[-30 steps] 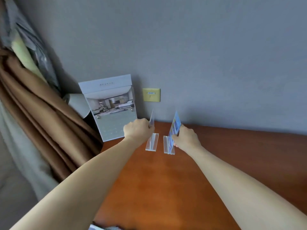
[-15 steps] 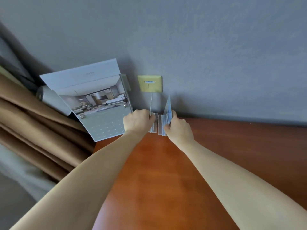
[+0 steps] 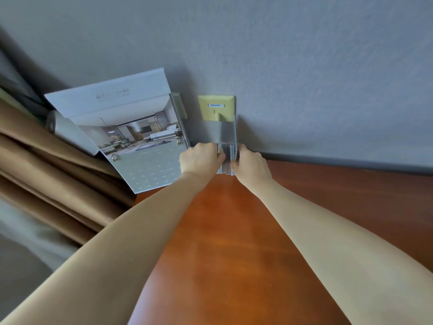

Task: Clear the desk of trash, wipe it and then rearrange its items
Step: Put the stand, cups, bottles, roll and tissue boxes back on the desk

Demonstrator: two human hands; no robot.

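L hand [image 3: 200, 158] & R hand [image 3: 250, 166] each pinch a clear stand [image 3: 226, 137]; pair, prev. apart, now abuts at counter [image 3: 234, 231] 12 o'clock: rearranging underway.

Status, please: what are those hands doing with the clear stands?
Left hand, right hand: each pinching the clear stands. Stands upright, together, on desk at wall. Calendar close at left.

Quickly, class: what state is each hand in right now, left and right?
Left hand: closed, gripping the clear acrylic stands from the left side.
Right hand: closed, gripping the same stands from the right.
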